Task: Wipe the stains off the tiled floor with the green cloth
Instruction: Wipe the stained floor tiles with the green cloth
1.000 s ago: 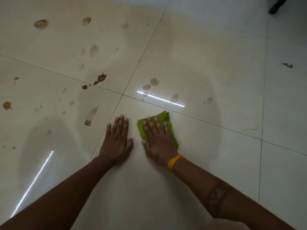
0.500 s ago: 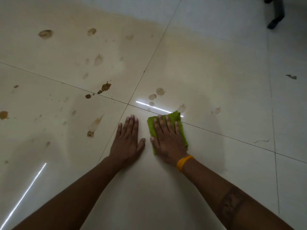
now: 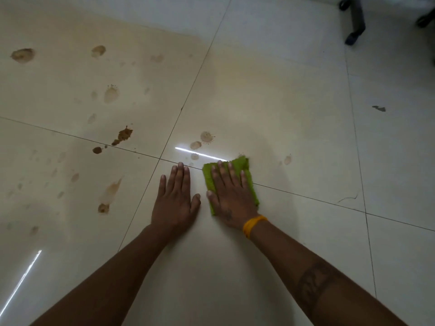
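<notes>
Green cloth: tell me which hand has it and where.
The right hand presses flat on the middle of the green cloth, not gripping it; the left hand holds nothing.

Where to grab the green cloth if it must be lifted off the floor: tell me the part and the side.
Take the green cloth by its far edge, coming from above and beyond the fingertips. It lies flat on the tiled floor under the right hand, whose palm covers its middle; only that far strip and the right border show free.
</notes>
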